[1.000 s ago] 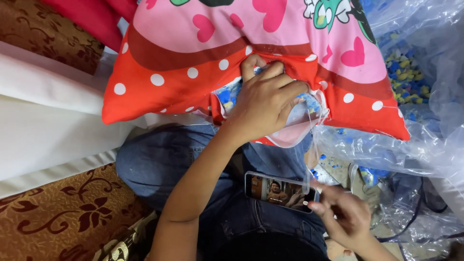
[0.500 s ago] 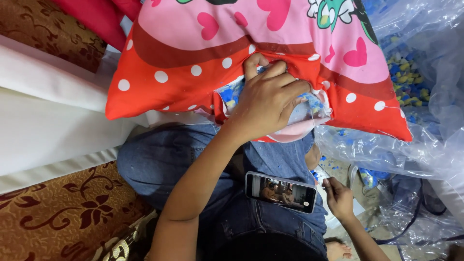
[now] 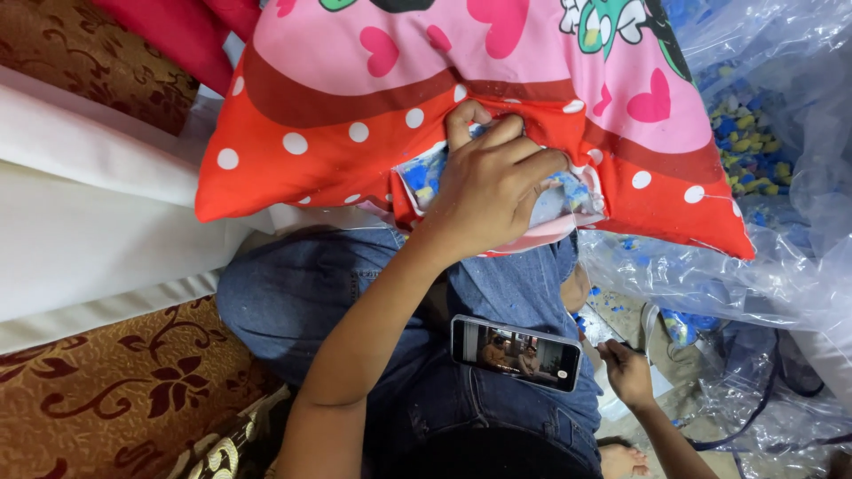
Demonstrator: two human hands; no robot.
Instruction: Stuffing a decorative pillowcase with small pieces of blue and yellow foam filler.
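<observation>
A red and pink cushion (image 3: 355, 151) with white dots and hearts rests on my lap, its bottom seam open. My left hand (image 3: 493, 191) is pressed into that opening, fingers curled over the blue and white foam filling (image 3: 417, 177) showing there. A smartphone (image 3: 515, 353) playing a video lies on my jeans (image 3: 293, 302). My right hand (image 3: 628, 372) is low beside the phone's right end, fingers drawn together; whether it holds anything is hidden.
A large clear plastic bag (image 3: 763, 266) with blue and yellow foam bits (image 3: 750, 124) fills the right side. White fabric (image 3: 89, 222) and brown patterned upholstery (image 3: 115, 390) lie at left, a red cushion (image 3: 177, 31) at top left. A bare foot (image 3: 621, 459) is below.
My right hand has left the phone's edge, moved down and right, and its fingers have closed. My left hand stays pressed into the cushion opening.
</observation>
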